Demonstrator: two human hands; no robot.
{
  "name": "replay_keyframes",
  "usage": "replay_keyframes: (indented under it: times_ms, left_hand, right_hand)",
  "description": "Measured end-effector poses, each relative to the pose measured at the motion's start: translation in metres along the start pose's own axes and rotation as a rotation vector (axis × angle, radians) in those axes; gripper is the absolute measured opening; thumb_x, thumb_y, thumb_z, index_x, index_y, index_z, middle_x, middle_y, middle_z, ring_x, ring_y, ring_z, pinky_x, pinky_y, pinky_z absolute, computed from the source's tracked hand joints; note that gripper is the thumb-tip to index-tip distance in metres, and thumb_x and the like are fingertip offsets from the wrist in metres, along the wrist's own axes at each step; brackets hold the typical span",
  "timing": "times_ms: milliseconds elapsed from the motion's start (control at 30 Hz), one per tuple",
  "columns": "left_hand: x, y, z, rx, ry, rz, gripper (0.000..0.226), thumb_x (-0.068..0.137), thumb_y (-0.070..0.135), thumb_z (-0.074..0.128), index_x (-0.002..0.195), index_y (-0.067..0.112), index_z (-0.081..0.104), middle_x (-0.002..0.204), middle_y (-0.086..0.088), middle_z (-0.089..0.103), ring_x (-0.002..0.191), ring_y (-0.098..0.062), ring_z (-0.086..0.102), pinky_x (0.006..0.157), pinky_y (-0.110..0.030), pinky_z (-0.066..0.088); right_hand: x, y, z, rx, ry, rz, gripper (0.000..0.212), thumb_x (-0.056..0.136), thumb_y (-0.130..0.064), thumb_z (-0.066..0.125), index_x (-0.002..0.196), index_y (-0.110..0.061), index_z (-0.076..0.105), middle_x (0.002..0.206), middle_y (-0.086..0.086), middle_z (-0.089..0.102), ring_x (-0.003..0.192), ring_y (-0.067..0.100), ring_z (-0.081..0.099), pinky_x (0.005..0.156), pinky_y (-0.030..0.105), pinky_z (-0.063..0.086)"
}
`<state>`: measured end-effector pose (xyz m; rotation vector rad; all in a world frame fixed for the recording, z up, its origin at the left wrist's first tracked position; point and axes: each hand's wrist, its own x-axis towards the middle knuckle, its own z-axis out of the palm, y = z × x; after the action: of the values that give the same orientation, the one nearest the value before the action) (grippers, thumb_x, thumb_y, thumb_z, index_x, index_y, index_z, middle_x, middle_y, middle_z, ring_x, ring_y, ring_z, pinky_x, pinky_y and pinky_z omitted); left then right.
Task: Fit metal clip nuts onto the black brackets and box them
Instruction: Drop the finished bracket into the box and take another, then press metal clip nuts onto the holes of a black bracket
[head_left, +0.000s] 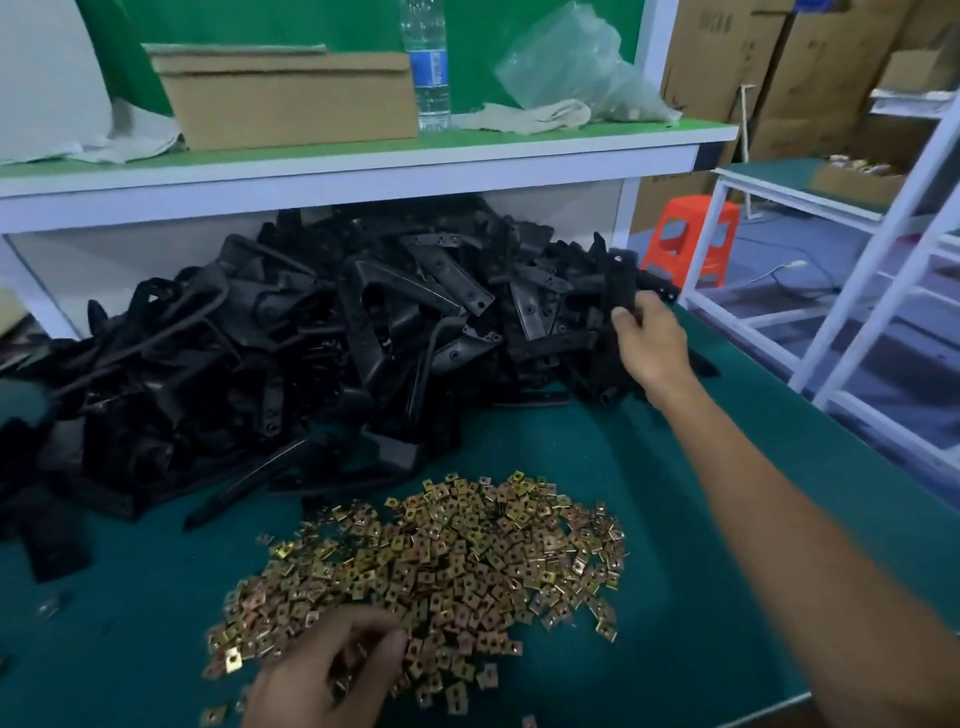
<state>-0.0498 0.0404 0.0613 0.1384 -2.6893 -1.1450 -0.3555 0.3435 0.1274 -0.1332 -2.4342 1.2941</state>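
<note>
Green mat covering the worktable; heaped across its far side, a heap of black brackets, taken as the landmark from here on. Directly above the heap, a white-edged shelf topped in lighter green. Beyond the heap's right end, an orange stool on the floor, white racks and stacked brown cartons.

On the shelf above the heap: a cardboard box, flaps up, contents hidden; just right of it a clear water bottle with a blue label; further right a pale cloth and a crumpled plastic bag.

In front of the heap, nearer the camera, loose on the mat: a spread pile of gold-coloured clip nuts, its far edge close to the heap's nearest brackets.

At the heap's right end, right hand, arm outstretched, fingers curled round a bracket among the others; somewhat blurred. At the near edge of the pile, furthest from the heap, left hand down on the nuts, fingertips bunched against the thumb, pinching a few pieces glinting between them.
</note>
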Motion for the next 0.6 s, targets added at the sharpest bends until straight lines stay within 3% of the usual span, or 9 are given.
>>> replay_keyframes:
  times_ms: [67,133,233,333,433,500,600]
  left_hand:
    - [0.005,0.008,0.007,-0.132,-0.015,-0.049,0.01,0.08,0.047,0.068,0.089,0.052,0.069,0.08,0.029,0.07,0.077,0.007,0.067,0.066,-0.009,0.052]
    - [0.01,0.026,0.014,-0.273,-0.073,-0.083,0.017,0.083,0.051,0.061,0.092,0.041,0.07,0.083,0.023,0.071,0.076,0.005,0.066,0.065,-0.013,0.053]
    - [0.02,0.061,0.024,-0.472,-0.229,-0.084,0.028,0.092,0.052,0.056,0.088,0.028,0.071,0.077,0.002,0.068,0.06,-0.006,0.058,0.056,-0.016,0.046]
    - [0.023,0.087,0.034,-0.669,-0.297,-0.096,0.033,0.096,0.054,0.055,0.093,0.025,0.07,0.087,-0.004,0.071,0.074,-0.01,0.064,0.066,-0.019,0.049]
    - [0.02,0.094,0.04,-0.86,-0.224,-0.147,0.021,0.102,0.035,0.058,0.103,0.019,0.072,0.092,-0.007,0.074,0.079,-0.014,0.068,0.066,-0.023,0.052]
    - [0.016,0.087,0.039,-0.9,-0.183,-0.194,0.02,0.104,0.028,0.055,0.102,0.014,0.069,0.085,-0.004,0.074,0.072,-0.014,0.067,0.063,-0.023,0.052]
    - [0.009,0.066,0.027,-0.772,-0.136,-0.215,0.028,0.104,0.033,0.051,0.08,0.019,0.053,0.063,0.004,0.055,0.055,-0.01,0.05,0.056,-0.023,0.045]
  right_hand:
    - [-0.03,-0.016,-0.017,0.41,-0.023,0.068,0.013,0.104,-0.019,0.054,0.092,-0.024,0.052,0.09,0.007,0.06,0.083,0.027,0.061,0.068,0.043,0.052]
    - [-0.075,-0.027,-0.028,0.819,-0.126,0.141,0.015,0.1,-0.011,0.061,0.093,-0.022,0.054,0.096,0.008,0.065,0.084,0.025,0.068,0.069,0.033,0.059]
    - [-0.147,-0.031,-0.032,1.104,-0.225,0.226,0.014,0.09,-0.012,0.07,0.09,-0.02,0.059,0.096,0.009,0.07,0.084,0.024,0.071,0.076,0.033,0.06]
    - [-0.212,-0.031,-0.021,1.22,-0.251,0.325,0.014,0.087,-0.009,0.07,0.1,-0.011,0.064,0.106,0.023,0.07,0.095,0.032,0.072,0.081,0.037,0.06]
    - [-0.258,-0.03,-0.012,1.199,-0.283,0.393,0.029,0.088,-0.011,0.068,0.112,0.005,0.068,0.115,0.033,0.068,0.103,0.039,0.072,0.081,0.036,0.06]
    - [-0.273,-0.026,-0.018,1.16,-0.27,0.388,0.03,0.087,-0.014,0.068,0.115,-0.004,0.071,0.117,0.025,0.071,0.108,0.036,0.072,0.082,0.034,0.061]
    - [-0.275,-0.011,-0.042,1.04,-0.132,0.384,0.036,0.082,-0.018,0.069,0.117,-0.027,0.066,0.125,0.008,0.072,0.118,0.026,0.068,0.085,0.03,0.061]
